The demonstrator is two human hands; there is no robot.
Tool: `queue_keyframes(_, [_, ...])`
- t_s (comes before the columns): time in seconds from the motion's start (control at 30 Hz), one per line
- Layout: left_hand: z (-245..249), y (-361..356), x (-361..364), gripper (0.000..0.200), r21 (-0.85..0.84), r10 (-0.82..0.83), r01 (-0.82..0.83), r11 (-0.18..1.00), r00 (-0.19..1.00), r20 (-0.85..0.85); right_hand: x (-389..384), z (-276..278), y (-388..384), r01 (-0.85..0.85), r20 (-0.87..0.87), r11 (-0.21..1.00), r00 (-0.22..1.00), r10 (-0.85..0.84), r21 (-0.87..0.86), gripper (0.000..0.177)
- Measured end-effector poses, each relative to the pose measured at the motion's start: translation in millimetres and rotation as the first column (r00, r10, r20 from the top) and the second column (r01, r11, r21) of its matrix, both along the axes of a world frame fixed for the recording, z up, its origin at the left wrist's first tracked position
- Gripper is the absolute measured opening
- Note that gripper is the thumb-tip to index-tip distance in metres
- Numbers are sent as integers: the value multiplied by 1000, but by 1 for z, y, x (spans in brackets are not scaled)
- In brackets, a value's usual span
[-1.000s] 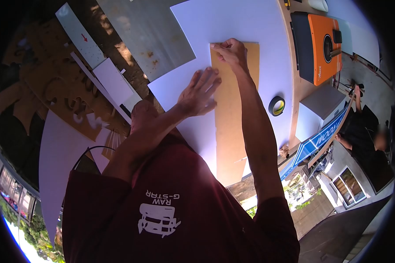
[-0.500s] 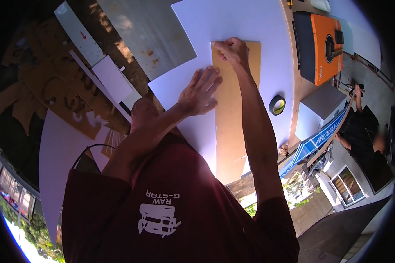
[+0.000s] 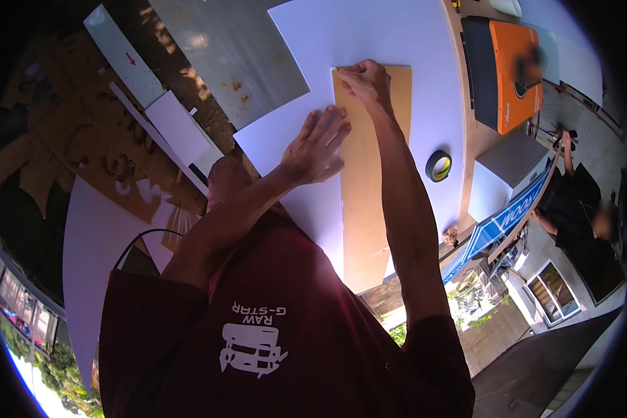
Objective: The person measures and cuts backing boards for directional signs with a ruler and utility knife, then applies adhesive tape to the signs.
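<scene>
A long tan strip [image 3: 362, 181] lies on the large white sheet [image 3: 432, 97], running from the top middle down toward my body. My left hand [image 3: 317, 148] rests flat with its fingers spread, its fingertips at the strip's left edge. At the strip's top left corner my right hand [image 3: 366, 82] is closed, thumb and fingers pinched at the corner. How much of the strip lies between those fingertips is too small to tell. Right of the strip, a roll of tape [image 3: 438, 166] lies on the white sheet.
An orange and black machine [image 3: 506, 76] stands at upper right, near a grey-topped box [image 3: 512, 159] and a blue sign [image 3: 501, 226]. Another person [image 3: 575, 202] is at far right. White offcuts [image 3: 181, 132] and tan cut pieces [image 3: 83, 139] lie at left.
The view has shifted slightly. My right hand stays at the strip's corner, and my left hand keeps its place. A dark blurred shape over the orange machine looks different.
</scene>
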State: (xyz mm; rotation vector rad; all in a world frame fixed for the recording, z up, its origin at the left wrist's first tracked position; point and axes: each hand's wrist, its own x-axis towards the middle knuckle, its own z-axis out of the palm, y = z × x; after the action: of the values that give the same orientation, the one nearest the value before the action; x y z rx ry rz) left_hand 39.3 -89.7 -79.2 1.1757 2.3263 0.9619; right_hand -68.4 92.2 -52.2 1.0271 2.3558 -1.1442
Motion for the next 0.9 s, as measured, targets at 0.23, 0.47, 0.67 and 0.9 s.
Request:
queue_keyframes(0.23, [-3, -1, 0, 76, 17, 3, -3, 1000, 1000, -13, 2, 5, -3, 5, -7, 1000, 1000, -5, 16, 35])
queue_keyframes(0.47, [-1, 1, -3, 76, 23, 8, -8, 1000, 1000, -18, 23, -5, -1, 54, -199, 996, 978, -69, -76, 22])
queue_keyframes(0.67, [-2, -6, 1, 76, -5, -4, 4, 1000, 1000, -31, 28, -7, -49, -66, -388, 922, 894, 225, 381, 25])
queue_keyframes(0.9, [3, 2, 0, 82, -109, -91, 79, 991, 990, -105, 18, -12, -46, 195, -378, 957, 920, -102, 215, 19])
